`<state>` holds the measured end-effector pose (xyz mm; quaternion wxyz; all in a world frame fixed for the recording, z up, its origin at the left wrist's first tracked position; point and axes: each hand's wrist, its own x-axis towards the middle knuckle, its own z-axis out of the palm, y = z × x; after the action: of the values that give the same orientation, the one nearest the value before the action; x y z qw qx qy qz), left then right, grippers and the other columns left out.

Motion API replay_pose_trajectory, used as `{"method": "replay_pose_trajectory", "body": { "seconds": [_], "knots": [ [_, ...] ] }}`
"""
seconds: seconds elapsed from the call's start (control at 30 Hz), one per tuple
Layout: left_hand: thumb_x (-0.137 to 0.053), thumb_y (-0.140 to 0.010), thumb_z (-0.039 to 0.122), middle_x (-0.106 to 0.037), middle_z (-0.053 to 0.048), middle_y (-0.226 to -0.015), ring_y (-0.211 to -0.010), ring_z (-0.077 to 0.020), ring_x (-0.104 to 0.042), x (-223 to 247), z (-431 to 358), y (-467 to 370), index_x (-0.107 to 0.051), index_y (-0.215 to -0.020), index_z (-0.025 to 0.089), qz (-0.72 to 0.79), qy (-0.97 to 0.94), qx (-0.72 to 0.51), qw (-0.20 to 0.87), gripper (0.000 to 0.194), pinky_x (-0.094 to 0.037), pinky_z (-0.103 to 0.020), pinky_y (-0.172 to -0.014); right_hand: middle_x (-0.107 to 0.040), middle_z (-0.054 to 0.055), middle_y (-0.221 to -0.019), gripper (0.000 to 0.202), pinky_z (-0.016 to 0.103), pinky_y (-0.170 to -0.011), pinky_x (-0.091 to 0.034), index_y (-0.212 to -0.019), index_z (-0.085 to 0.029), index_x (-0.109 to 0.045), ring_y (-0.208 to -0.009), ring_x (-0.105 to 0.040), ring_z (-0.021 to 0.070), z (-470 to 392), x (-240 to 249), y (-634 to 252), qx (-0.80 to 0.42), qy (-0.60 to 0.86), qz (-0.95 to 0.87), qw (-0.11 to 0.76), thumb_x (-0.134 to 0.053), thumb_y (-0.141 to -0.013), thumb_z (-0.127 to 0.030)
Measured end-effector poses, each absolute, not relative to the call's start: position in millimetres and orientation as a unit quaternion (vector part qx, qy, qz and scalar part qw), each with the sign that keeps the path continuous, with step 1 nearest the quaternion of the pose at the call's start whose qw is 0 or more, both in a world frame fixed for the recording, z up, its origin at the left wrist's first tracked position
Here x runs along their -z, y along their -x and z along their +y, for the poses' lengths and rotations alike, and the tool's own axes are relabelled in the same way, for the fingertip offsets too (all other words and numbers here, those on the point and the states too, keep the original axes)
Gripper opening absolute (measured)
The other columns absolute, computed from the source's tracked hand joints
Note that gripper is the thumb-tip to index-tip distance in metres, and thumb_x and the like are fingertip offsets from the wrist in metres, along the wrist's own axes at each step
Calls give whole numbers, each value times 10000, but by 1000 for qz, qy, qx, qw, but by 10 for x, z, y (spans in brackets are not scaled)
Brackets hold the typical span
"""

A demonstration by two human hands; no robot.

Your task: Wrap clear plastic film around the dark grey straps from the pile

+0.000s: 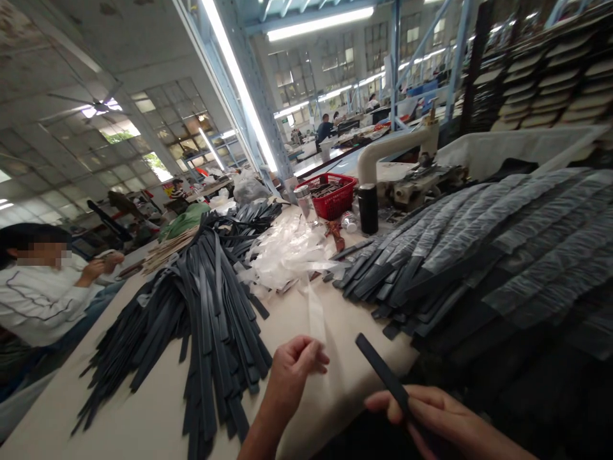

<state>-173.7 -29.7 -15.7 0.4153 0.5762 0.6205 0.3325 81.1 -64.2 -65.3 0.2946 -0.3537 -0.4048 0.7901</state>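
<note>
My right hand [431, 415] grips a dark, flat strap [380, 364] with a rounded end; the strap points up and to the left. My left hand [299, 367] is closed in a pinch over the table, on a translucent plastic film strip [316, 313] that runs from the fingertips toward a heap of crumpled film strips [282, 246]. Left of that hand, a loose pile of bare dark straps [211, 306] fans over the table. At the right lies a thick stack of dark straps wrapped in clear film [460, 223].
A red basket [335, 195] of small pieces stands behind the film heap, with a black cylinder [368, 209] and a jar [302, 197] close by. A sewing machine [407, 166] and white bin [522, 147] are farther back. A co-worker [43, 287] sits at the left.
</note>
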Motion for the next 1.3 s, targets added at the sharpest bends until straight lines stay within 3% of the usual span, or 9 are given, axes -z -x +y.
{"method": "replay_pose_trajectory", "body": {
  "seconds": [0.13,0.33,0.6,0.77,1.0,1.3],
  "knots": [
    [-597,-865,452,-686,-52,-672,-631,-154,-599,288,-820,1619,-662,-743,142,554,-457,-408,564,339,-480,-279,-672,-559,-20,-520,557,204,-484,-415,-1026,-135,-701,-419,-485,93,-393,550,-344,-796,278,-461,278,-596,-840,-649],
    [-696,-783,335,-694,-22,-740,-663,-134,-580,411,-1213,1563,-721,-947,156,562,-398,-390,612,244,-439,-245,-645,-458,-58,-444,491,176,-427,-311,-1028,-116,-722,-397,-430,82,-206,481,22,-707,306,-583,258,-564,-877,-556],
    [-681,-799,390,-735,-62,-743,-686,-160,-611,395,-1215,1583,-776,-832,138,582,-425,-330,610,271,-463,-281,-684,-537,-26,-595,419,183,-429,-368,-1014,-130,-713,-436,-484,81,-251,272,-3,-658,300,-634,275,-562,-888,-501],
    [-813,-693,419,-727,-43,-667,-626,-122,-625,328,-1052,1567,-732,-674,129,547,-290,-469,630,301,-483,-229,-655,-621,19,-728,436,202,-420,-372,-958,-134,-687,-435,-480,78,-379,182,-265,-583,356,-636,359,-497,-929,-526],
    [-951,-456,414,-751,-31,-725,-663,-152,-703,258,-798,1490,-715,-743,151,482,-87,-603,629,455,-565,-218,-603,-600,35,-725,350,247,-621,-422,-747,-169,-596,-657,-573,140,-859,325,-654,-437,330,-774,317,-409,-999,-324],
    [-937,-516,384,-769,-51,-781,-727,-185,-730,274,-788,1352,-730,-785,146,462,-91,-588,658,414,-598,-248,-664,-580,38,-735,336,243,-610,-390,-734,-169,-562,-654,-546,133,-876,456,-588,-391,361,-792,299,-400,-995,-305]
  ]
}}
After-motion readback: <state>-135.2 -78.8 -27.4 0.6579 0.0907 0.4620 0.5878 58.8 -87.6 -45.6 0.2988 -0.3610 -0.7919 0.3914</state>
